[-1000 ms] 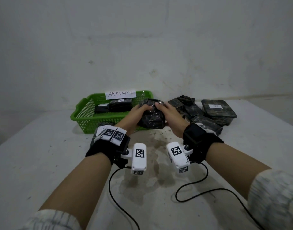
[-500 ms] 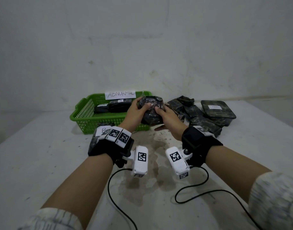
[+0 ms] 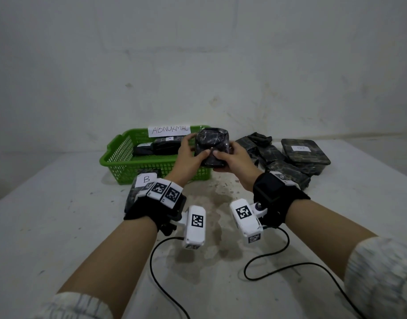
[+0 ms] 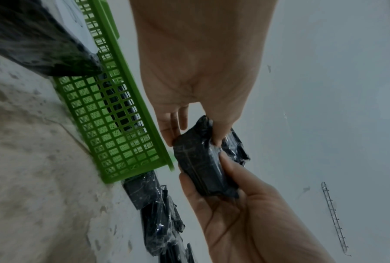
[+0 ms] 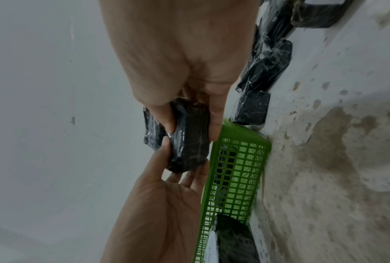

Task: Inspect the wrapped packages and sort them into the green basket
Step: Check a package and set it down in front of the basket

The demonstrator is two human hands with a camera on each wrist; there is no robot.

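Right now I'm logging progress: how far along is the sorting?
Partly done. Dark packages already lie in the green basket. In hand: the left hand and right hand hold one wrapped package up for inspection. Left: the pile of packages right of the basket, and one marked B in front.
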